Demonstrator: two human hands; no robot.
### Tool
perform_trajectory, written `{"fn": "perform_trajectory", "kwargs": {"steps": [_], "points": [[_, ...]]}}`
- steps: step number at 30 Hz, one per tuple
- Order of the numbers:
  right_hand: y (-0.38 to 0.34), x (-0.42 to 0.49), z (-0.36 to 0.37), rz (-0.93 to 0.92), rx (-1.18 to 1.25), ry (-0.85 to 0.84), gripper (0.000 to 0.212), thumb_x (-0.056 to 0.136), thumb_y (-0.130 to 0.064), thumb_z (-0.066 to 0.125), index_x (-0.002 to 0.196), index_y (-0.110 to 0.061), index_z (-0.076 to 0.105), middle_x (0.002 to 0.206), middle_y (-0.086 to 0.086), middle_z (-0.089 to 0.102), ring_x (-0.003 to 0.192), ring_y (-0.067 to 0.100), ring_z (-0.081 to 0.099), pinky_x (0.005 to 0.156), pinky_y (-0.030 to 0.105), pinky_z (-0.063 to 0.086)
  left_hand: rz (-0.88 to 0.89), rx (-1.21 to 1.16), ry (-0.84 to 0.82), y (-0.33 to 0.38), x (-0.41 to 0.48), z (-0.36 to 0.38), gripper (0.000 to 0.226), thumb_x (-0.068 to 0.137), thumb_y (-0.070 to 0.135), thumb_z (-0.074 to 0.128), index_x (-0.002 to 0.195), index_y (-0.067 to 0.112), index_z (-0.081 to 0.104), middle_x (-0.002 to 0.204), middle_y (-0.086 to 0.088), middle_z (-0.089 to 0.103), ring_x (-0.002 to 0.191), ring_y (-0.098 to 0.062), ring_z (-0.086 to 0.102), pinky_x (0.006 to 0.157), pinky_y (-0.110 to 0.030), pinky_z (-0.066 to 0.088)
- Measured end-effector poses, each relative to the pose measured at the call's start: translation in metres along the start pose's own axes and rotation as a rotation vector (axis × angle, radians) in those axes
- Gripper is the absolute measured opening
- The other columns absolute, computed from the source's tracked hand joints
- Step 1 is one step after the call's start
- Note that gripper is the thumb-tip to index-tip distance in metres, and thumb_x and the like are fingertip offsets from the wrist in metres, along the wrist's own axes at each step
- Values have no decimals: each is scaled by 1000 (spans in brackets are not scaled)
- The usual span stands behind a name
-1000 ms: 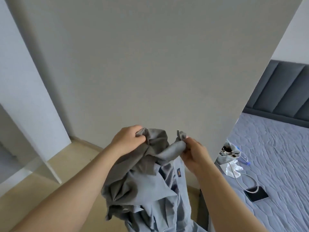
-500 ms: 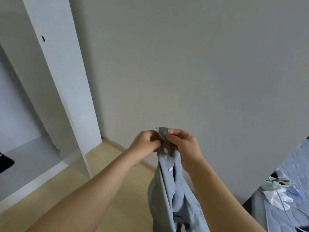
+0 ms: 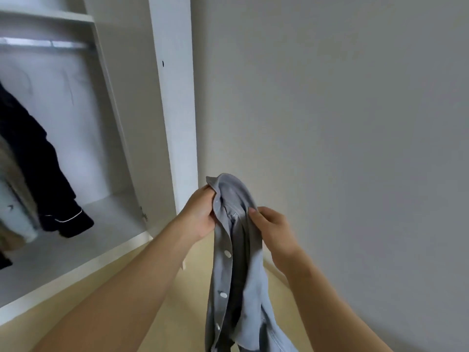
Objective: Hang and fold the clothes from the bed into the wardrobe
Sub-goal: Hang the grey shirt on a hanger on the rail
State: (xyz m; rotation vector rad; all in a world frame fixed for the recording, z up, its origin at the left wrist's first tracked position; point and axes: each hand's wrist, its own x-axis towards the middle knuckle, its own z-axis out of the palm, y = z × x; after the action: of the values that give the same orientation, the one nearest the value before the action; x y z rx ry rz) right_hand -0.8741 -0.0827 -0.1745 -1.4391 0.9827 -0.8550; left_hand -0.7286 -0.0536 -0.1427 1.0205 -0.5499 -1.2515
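Observation:
A light grey-blue button shirt [image 3: 236, 262] hangs in front of me, its white buttons running down the left edge. My left hand [image 3: 200, 214] grips the collar edge at the top. My right hand [image 3: 271, 229] pinches the fabric just right of the collar. The open wardrobe [image 3: 172, 110] stands to the left, with a metal hanging rail [image 3: 45, 43] under a shelf. The shirt is right of the wardrobe opening, in front of its open door. The shirt's lower part runs out of view.
A dark garment with white piping [image 3: 50, 179] and a beige one [image 3: 12, 189] hang inside the wardrobe at the left. The open wardrobe door [image 3: 330, 123] fills the right side. Pale wooden floor [image 3: 157, 301] lies below.
My view has swung left: the wardrobe interior and hanging clothes have come into sight, the bed has left it. The bunched shirt now hangs long, and my hands have moved slightly apart at the collar.

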Motion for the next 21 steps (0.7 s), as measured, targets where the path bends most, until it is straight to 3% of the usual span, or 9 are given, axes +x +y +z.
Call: {"fn": "perform_trajectory", "kwargs": {"steps": [2,5,7,9,11,13,15,18,21], "points": [[-3,9,21,-12,25,26,31,95,-21,51,80,6,56,74,8,47,71,19,42,66,30,33,61,50,72,10,-2,-21,23,96,15,46,76,13,57,65,0,62,63,-11,59,56,-20,50],[-7,22,55,23,99,9,27,97,-22,49,78,-3,55,75,10,47,71,20,42,65,31,35,103,156,136,29,-9,-52,20,95,17,46,81,11,59,75,-3,65,75,-19,58,68,-21,48],[-9,31,77,50,109,-49,30,97,-24,48,71,-9,54,73,8,53,70,19,46,64,29,39,101,212,132,44,-17,-69,21,92,30,48,81,17,61,81,-5,64,78,-20,60,73,-26,48],[-12,39,98,56,94,-127,31,96,-25,49,70,-12,59,70,2,61,68,15,55,64,27,46,199,342,137,57,-25,-86,24,90,39,49,72,28,59,72,7,62,69,-13,59,63,-18,48],[-18,47,119,50,71,-195,31,97,-26,48,74,-12,63,73,1,67,70,15,61,70,29,50,278,498,133,69,-34,-105,12,83,48,56,89,37,57,85,14,58,78,-6,56,69,-15,45],[-25,57,139,50,78,-239,32,97,-27,47,80,-5,63,80,10,67,77,22,62,79,38,51,253,585,106,78,-41,-129,57,69,62,64,119,42,42,110,5,56,97,-11,56,85,-24,43],[-31,66,158,60,92,-252,36,97,-27,47,91,6,61,87,24,64,80,28,58,87,46,50,215,613,76,87,-48,-152,88,54,67,63,132,44,29,132,-7,47,116,-21,51,95,-33,42],[-37,81,187,49,114,-308,40,97,-24,46,99,15,57,100,35,60,80,27,55,85,43,49,205,662,76,95,-51,-175,94,66,45,78,140,40,19,133,7,44,114,-6,53,88,-18,47],[-40,96,219,46,132,-400,35,97,-24,47,98,9,61,94,28,64,81,26,58,85,42,50,280,737,408,102,-37,-194,49,83,16,68,127,24,46,113,5,61,102,-8,60,81,-20,50]]}}
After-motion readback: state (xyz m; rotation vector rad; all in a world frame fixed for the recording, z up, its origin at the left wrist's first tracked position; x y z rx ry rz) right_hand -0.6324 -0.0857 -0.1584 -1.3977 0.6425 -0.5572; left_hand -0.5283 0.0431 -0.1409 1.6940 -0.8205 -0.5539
